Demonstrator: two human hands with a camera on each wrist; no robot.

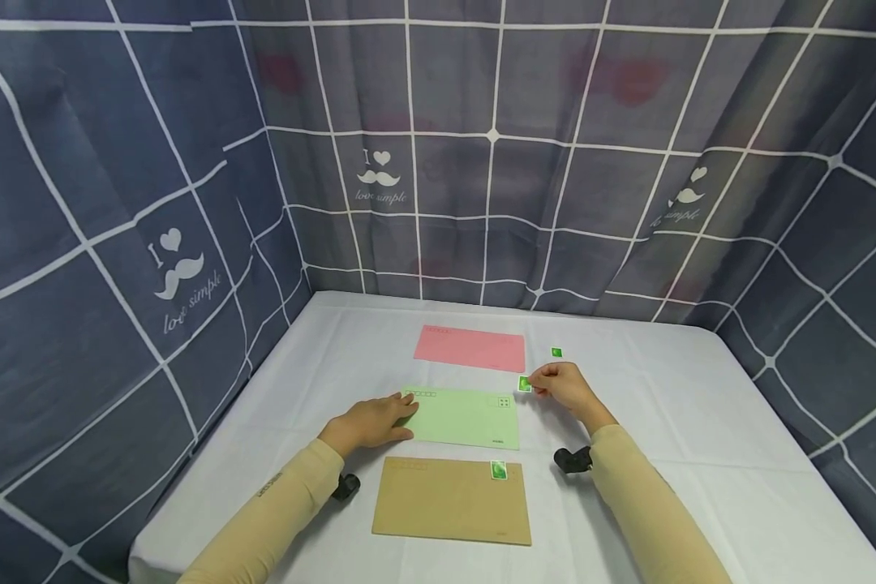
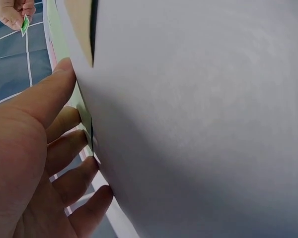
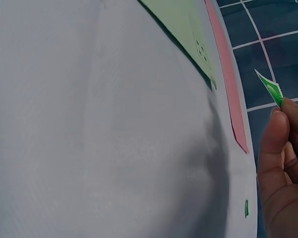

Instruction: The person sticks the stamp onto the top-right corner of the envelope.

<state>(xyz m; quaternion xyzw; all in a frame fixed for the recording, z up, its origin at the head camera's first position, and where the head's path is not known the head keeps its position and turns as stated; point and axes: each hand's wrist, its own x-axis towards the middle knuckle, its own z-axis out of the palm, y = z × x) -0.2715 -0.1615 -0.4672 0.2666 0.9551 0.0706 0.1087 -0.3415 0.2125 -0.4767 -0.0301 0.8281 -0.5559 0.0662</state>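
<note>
Between thumb and fingertip my right hand pinches a green postage stamp with a white perforated edge, raised above the table just off the upper right corner of the light green envelope. In the right wrist view the stamp looks slightly bent. My left hand rests with spread fingers on the left end of the green envelope. The left wrist view shows its fingertips along the envelope's edge. A small printed square marks the envelope's upper right corner.
Nearer me lies a brown envelope with a green stamp at its upper right. Behind the green envelope is a pink one. Another loose stamp lies right of it on the white tablecloth. Grid-patterned curtains surround the table.
</note>
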